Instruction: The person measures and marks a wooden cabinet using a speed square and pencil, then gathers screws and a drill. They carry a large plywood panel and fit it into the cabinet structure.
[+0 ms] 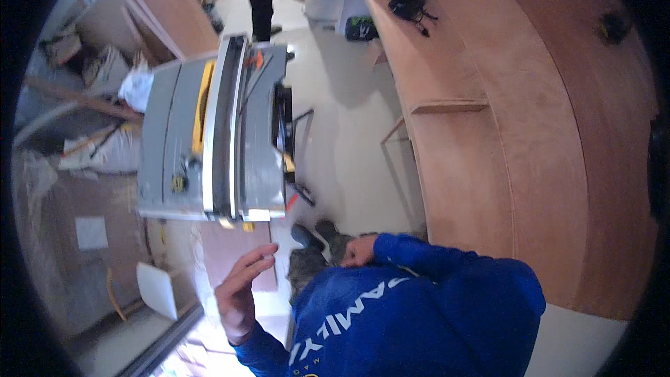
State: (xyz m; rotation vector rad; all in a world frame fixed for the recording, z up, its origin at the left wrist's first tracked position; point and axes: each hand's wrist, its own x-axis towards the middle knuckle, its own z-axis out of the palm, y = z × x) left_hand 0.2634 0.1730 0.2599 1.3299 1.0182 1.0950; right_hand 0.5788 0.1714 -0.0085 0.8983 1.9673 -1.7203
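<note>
My left hand (244, 287) is raised in front of me, its fingers stretched out and nothing in them. Nearest to it stands a table saw (157, 146) with a grey top, a long metal rip fence (222, 126) and a yellow strip (204, 108) beside the fence. A small yellow-and-black tape measure (179, 183) lies at the near end of the saw top. Close to my waist, my right hand (359, 251) is curled with the fingers bent in; whether it holds anything is hidden.
Wide plywood panels (544, 139) extend along my right, bearing a narrow wooden strip (450, 106) and a black corded object (407, 3). A person (261, 0) in a red-and-black top stands beyond the saw. Bags and scraps (105, 63) clutter the left; a white panel (156, 290) leans below them.
</note>
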